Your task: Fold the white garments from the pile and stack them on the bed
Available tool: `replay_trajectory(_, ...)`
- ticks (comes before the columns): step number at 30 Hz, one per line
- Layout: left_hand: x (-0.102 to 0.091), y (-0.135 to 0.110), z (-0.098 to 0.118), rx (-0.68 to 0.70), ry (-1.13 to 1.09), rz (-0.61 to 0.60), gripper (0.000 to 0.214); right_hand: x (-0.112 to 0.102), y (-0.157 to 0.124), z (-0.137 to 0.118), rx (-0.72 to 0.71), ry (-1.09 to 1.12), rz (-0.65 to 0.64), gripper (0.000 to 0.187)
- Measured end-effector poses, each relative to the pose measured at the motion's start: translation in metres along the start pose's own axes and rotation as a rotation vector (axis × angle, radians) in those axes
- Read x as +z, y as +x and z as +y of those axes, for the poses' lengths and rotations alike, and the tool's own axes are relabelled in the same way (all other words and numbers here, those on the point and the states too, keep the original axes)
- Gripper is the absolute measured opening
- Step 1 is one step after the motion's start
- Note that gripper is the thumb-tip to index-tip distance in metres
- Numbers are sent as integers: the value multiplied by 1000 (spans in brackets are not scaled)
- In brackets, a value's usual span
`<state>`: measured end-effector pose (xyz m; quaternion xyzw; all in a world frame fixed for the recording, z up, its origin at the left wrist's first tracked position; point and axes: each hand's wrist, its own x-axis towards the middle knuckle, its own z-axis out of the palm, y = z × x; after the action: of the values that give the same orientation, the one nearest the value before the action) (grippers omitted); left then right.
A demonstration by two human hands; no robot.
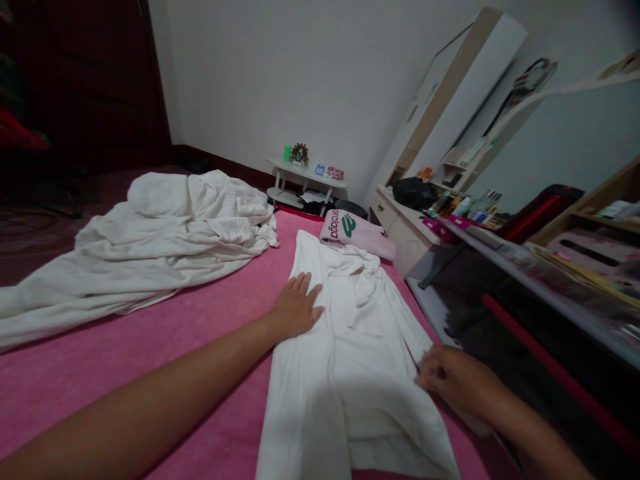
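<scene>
While the left hand presses flat on the white garment, its fingers spread and gripping nothing, the right hand has its fingers curled in at the end of the sleeve, apparently pinching the cuff, though the fingertips are partly hidden. The flat palm probably serves to pin the cloth so that a pull on the sleeve does not drag the rest along. The garment lies lengthwise on the pink cover, directly before the person, likely so that both its edges come within reach. Its fabric looks thin and soft: the left side forms a long, smooth strip, the middle ripples lightly, and the far end bunches into crumpled folds. The cover has a plush, matte look. Just beyond the garment sits a pink bundle, compact and boxy, with dark lettering and a green mark; its spot at the far edge seems to leave working room. To the left, a heap of off-white cloth slumps in loose, deep creases, perhaps set aside there.
</scene>
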<state>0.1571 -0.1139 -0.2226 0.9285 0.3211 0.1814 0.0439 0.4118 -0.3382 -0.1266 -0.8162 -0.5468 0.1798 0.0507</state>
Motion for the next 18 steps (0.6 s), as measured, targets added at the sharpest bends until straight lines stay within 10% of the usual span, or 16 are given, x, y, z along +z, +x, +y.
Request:
replay_trajectory(12,1,0,-1,1,22,21,57,35,108,-42,107,331,313,26)
replay_trajectory(18,-4,0,0,-6,5,-2,57,-22,136,1,173,1000,751,12)
